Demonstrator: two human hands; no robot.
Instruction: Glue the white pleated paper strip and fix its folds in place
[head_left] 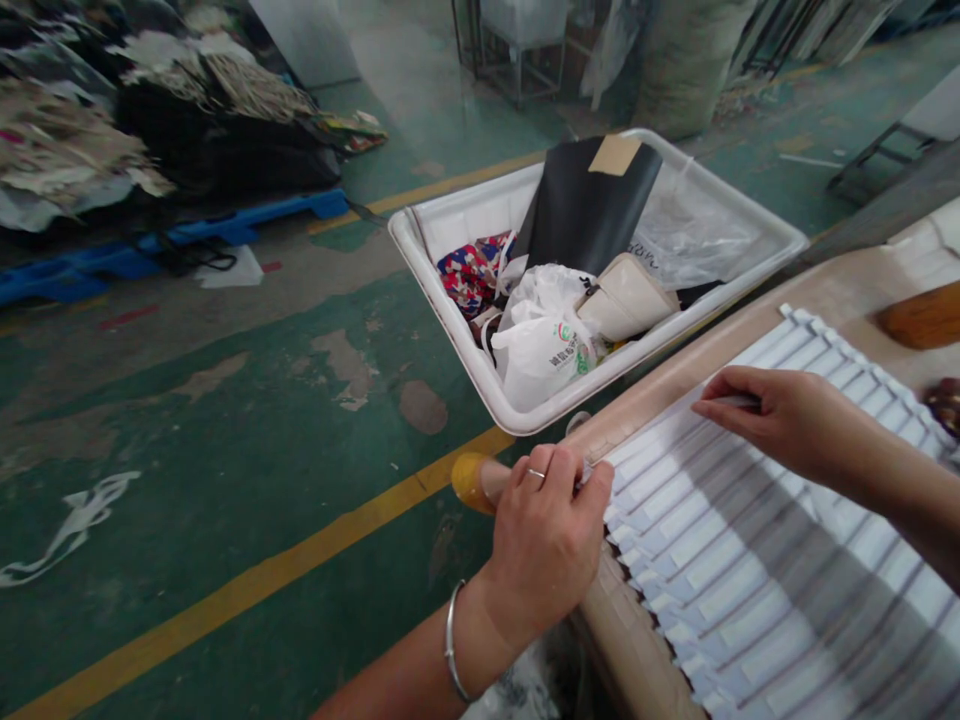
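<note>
My left hand (551,525), with a ring and a bracelet, is curled closed at the table's near left corner. A pale sliver shows between its thumb and forefinger, too small to name. My right hand (787,415) is closed in a pinch over the far part of the white strips (735,560); a small whitish bit shows in its fingers, its kind unclear. The strips lie side by side in overlapping rows on the tan-covered table (637,630). A rounded yellow thing (471,483) pokes out beyond my left hand, partly hidden.
A white plastic bin (450,310) beyond the table holds a black sheet (585,205), a white bag (544,340) and a beige case (626,300). A blue pallet (247,225) with piled material stands far left. A white strap (82,520) lies on the green floor.
</note>
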